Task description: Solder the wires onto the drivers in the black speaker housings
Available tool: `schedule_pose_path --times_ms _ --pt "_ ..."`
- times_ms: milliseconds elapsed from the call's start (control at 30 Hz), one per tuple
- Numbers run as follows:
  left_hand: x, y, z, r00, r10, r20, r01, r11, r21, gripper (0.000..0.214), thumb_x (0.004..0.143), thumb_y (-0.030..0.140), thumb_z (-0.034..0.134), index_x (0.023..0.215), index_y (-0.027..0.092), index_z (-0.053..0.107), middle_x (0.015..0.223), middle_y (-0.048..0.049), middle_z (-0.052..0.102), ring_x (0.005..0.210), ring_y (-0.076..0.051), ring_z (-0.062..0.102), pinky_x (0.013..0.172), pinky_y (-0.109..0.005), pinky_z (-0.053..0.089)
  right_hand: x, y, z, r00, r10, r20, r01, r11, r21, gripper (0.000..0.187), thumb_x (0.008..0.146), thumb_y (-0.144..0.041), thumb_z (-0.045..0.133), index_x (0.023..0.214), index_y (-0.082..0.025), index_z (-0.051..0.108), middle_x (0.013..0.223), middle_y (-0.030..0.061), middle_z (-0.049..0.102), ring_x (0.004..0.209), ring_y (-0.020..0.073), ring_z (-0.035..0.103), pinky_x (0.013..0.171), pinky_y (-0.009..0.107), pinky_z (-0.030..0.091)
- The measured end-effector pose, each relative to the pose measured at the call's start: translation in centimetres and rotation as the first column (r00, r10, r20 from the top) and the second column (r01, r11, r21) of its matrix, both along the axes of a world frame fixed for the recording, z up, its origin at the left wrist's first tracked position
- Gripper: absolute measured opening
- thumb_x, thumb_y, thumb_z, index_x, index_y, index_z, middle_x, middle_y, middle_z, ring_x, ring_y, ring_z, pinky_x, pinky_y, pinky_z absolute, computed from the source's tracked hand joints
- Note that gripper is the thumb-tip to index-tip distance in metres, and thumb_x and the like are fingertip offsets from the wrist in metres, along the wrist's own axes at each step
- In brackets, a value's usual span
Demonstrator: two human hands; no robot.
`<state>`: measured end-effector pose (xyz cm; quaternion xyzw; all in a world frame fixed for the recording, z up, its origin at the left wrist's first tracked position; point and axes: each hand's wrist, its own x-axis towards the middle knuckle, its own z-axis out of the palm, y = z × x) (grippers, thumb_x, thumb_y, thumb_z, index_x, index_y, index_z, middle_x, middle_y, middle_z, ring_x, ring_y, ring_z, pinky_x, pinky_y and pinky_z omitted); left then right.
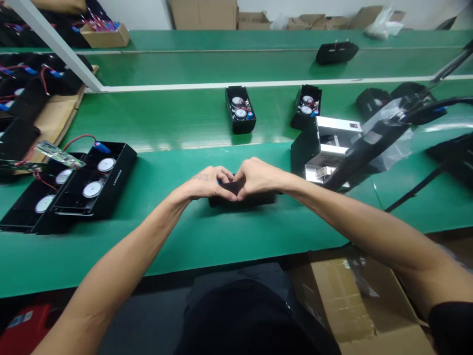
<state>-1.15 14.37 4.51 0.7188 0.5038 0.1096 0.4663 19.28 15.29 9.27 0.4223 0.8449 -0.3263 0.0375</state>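
Both my hands meet over a small black speaker housing lying on the green bench in front of me. My left hand curls its fingers down onto the housing's left part. My right hand does the same on the right, fingertips almost touching the left ones. Most of the housing is hidden under my fingers; a bit of blue shows between them.
Two open black housings with round speakers and a loose circuit board sit at the left. Two more housings ride the green conveyor behind. A black-and-silver fixture stands at the right, a cardboard box below.
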Motion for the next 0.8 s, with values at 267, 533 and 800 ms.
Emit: schedule_pose_path --times_ms 267,533,800 --pt "-0.02 -0.24 -0.22 1.0 0.002 0.016 -0.002 1.0 -0.007 0.042 0.051 0.049 0.092 0.074 0.021 0.072 0.108 -0.0011 0.072 0.097 -0.021 0.065 0.081 -0.031 0.051 -0.11 -0.62 -0.28 1.0 -0.008 -0.004 0.008 0.999 0.043 0.024 0.066 -0.035 0.082 0.08 -0.015 0.082 0.056 -0.0031 0.049 0.057 0.0113 0.045 0.054 0.028 0.029" --pt "0.26 -0.31 0.12 1.0 0.005 0.022 -0.005 1.0 0.007 0.039 0.05 0.048 0.092 0.067 0.02 0.07 0.12 -0.0018 0.071 0.099 -0.021 0.064 0.082 -0.033 0.05 0.27 -0.33 -0.7 0.999 0.025 -0.033 -0.023 0.998 0.063 0.027 0.066 -0.036 0.084 0.084 -0.015 0.083 0.057 -0.0025 0.054 0.059 0.0117 0.046 0.056 0.029 0.029" --pt "0.1 0.05 0.12 0.999 -0.033 -0.01 0.034 0.999 0.014 0.044 0.053 0.052 0.091 0.074 0.019 0.072 0.114 -0.0025 0.072 0.089 -0.019 0.062 0.073 -0.031 0.046 -0.28 0.23 0.02 0.996 0.07 0.049 -0.071 0.997 0.012 0.027 0.064 -0.037 0.086 0.076 -0.014 0.078 0.058 -0.0018 0.056 0.059 0.0129 0.048 0.055 0.029 0.029"
